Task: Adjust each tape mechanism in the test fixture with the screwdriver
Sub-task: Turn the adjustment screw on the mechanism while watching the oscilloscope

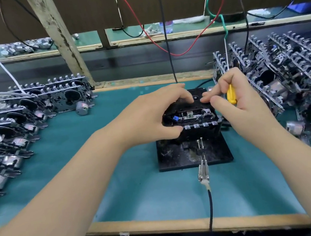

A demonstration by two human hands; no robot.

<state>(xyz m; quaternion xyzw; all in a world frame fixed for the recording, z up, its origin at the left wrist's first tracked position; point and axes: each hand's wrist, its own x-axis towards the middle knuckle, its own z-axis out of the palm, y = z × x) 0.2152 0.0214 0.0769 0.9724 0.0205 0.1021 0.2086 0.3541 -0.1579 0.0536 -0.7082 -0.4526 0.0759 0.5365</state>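
A tape mechanism (190, 117) is sitting in the black test fixture (193, 152) at the middle of the green desk (120, 189). The left hand (150, 116) is reaching over the mechanism's left side, its curled fingers lying on the top and its thumb pressing against the front edge, so the left grip is grasping the mechanism. The right hand (244, 97) is hovering at the mechanism's right edge with the yellow-handled screwdriver (231, 94) tucked in its palm; the curled fingers are clenching the handle while the thumb and forefinger are stretching toward the mechanism's top. The metal shaft is pointing up and away from the fixture, behind the hand. A metal clip (202, 168) on a black cable is lying on the fixture's front edge. More tape mechanisms are lying in rows at the left (16, 117) and piled at the right (290, 76) of the desk.
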